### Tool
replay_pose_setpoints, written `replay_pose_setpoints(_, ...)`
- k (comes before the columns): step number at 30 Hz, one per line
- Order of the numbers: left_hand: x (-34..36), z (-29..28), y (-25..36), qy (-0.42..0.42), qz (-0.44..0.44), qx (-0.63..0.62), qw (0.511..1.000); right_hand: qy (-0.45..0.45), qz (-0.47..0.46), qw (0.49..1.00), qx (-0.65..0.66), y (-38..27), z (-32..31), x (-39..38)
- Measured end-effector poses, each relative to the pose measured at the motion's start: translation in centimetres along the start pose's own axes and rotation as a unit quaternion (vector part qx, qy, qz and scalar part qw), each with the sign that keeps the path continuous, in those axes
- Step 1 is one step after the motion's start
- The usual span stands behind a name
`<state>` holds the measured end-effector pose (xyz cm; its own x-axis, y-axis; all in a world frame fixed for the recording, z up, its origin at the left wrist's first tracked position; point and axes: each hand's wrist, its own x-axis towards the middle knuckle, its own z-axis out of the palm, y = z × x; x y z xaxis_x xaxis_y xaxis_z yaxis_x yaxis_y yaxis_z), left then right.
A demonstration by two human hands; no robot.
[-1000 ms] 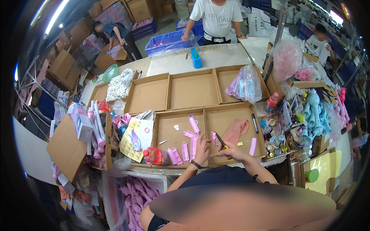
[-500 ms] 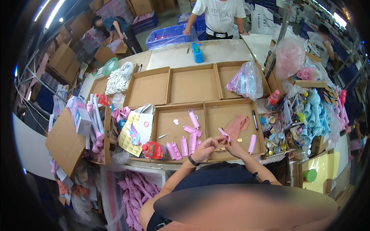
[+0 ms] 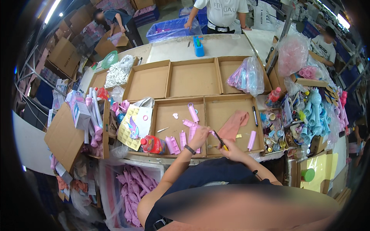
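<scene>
My left hand (image 3: 199, 138) is closed over the near middle of the cardboard trays, with a small pink plastic piece (image 3: 212, 133) at its fingertips. My right hand (image 3: 232, 149) grips a slim tool (image 3: 221, 141) with a dark, narrow end and a yellow handle part. That dark end reaches up beside the pink piece; I cannot tell whether they touch. Around my left hand lie several pink plastic tube halves (image 3: 182, 139). A salmon-coloured cloth (image 3: 235, 125) is spread beyond my right hand, and a single pink tube (image 3: 251, 140) lies to its right.
Shallow cardboard trays (image 3: 185, 101) cover the table. A red-labelled bottle (image 3: 153, 144) stands at left, near a yellow sheet (image 3: 129, 129). A black marker (image 3: 255, 116) lies at right, before boxes of small parts. Pink figures fill a bin (image 3: 163, 169) below. Other people work beyond the table.
My left hand has moved left and forward, toward the tube halves, taking the pink piece along. My right hand has dropped slightly nearer me, and its tool now shows plainly.
</scene>
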<state>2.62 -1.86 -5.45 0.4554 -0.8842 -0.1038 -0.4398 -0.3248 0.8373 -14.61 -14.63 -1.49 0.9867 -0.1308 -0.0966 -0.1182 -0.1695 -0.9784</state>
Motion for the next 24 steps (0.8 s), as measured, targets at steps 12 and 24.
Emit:
replay_pose_setpoints(12,-3.2,1.2,3.2,0.011,0.103,-0.601,0.792,0.117,0.059,0.975,-0.177,0.1,-0.9,1.9)
replay_pose_setpoints(24,-1.6,2.7,1.0,-0.024,-0.017,-0.335,0.942,0.074,0.013,0.991,-0.112,-0.6,0.0,0.4)
